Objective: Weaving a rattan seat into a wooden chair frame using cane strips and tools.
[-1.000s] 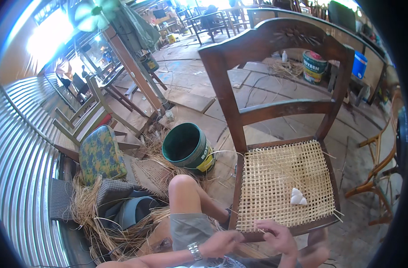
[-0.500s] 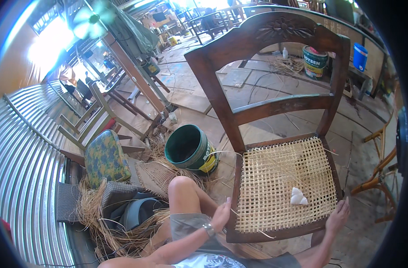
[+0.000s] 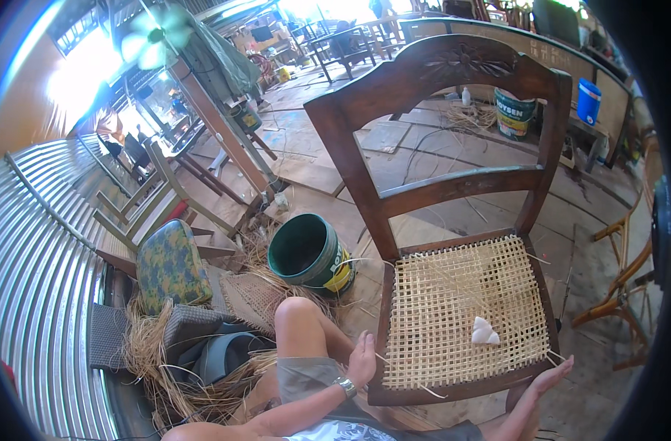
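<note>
In front of me stands a dark brown wooden chair (image 3: 413, 197) with a carved flower on its top rail. Its seat is an open-weave cane panel (image 3: 453, 294), with loose strand ends sticking out at the edges. A small white lump (image 3: 485, 331), perhaps folded cloth or wax, lies on the weave. My left hand (image 3: 363, 360) rests against the left side of the seat frame, fingers stretched upward. At the front right corner, my right hand (image 3: 550, 377) is against the frame with its fingers extended, close to a cane strand. Neither hand grips anything visible.
A dark green bucket (image 3: 303, 250) stands left of the chair. Beside it lie heaps of dry cane strips (image 3: 148, 353) and a camouflage-patterned cushion (image 3: 172, 263). A rattan chair (image 3: 615, 294) is at the right. Farther back are another bucket (image 3: 513, 116) and a blue cooler (image 3: 588, 101).
The view has shifted slightly, so the chair and surroundings sit lower. My right hand's fingers have gone from bent over the seat edge to stretched out. My left hand stays at the side.
</note>
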Demonstrator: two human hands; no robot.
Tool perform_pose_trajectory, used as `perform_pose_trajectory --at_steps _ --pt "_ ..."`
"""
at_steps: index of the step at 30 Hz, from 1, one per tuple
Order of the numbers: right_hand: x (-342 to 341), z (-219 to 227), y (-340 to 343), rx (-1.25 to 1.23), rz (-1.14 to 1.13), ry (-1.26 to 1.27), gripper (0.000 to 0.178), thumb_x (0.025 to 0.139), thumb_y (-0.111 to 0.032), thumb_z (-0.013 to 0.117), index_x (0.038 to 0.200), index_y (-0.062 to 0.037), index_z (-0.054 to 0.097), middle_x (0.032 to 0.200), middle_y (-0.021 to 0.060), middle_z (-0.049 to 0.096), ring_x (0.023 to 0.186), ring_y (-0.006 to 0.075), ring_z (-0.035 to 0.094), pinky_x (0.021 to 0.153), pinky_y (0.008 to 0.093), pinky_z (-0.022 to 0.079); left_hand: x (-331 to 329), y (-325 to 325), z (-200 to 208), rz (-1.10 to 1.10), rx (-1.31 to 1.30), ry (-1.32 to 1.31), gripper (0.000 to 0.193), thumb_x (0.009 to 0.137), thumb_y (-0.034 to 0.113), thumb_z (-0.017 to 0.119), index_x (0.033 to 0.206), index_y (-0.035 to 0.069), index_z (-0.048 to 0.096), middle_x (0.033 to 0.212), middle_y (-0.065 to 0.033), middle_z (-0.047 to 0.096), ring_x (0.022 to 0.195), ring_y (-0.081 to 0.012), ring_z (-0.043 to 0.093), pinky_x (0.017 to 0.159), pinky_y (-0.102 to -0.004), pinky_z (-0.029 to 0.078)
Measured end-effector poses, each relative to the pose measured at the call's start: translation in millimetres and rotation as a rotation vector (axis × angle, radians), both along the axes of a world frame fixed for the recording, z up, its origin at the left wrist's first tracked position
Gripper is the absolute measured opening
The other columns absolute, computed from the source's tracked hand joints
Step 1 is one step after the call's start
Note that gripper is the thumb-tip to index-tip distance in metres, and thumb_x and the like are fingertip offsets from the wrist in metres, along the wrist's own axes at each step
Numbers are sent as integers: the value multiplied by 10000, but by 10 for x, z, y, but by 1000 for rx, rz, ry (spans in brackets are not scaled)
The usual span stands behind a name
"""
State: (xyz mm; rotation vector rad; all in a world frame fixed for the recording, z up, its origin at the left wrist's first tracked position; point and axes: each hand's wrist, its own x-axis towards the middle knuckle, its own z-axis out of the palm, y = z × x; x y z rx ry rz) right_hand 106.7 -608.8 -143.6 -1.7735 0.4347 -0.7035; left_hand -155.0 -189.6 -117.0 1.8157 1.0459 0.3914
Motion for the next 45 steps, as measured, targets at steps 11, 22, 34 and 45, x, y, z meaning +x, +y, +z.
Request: perform_pose_trajectory --at_steps 11,22,34,45 --pt "35 -107 -134 81 47 27 722 1083 -527 227 1428 57 475 1463 231 467 1364 345 426 1163 431 296 -65 -128 520 -176 33 -34 572 1075 453 355 1510 84 396 1267 -289 622 1172 -423 625 1003 -430 470" --pt "21 -185 -170 131 17 6 736 1072 -570 249 1397 33 518 1403 217 530 1282 320 506 1102 413 379 -64 -104 298 -184 -51 -140 537 1073 423 435 1486 79 427 1302 -224 642 1210 -316 634 1002 -354 473" --pt "37 -197 -158 90 57 -4 731 1075 -566 240 1403 31 505 1394 208 527 1264 320 518 1088 410 397 -30 -129 544 -174 -52 -75 509 1072 410 434 1463 85 452 1303 -238 636 1220 -367 621 1016 -383 473" --pt "-23 -93 -103 78 69 23 767 1073 -586 196 1407 36 496 1407 215 493 1257 323 518 1067 404 428 -41 -132 532 -167 -28 -44 511 1068 396 441 1463 72 451 1315 -242 627 1231 -371 612 1018 -388 476"
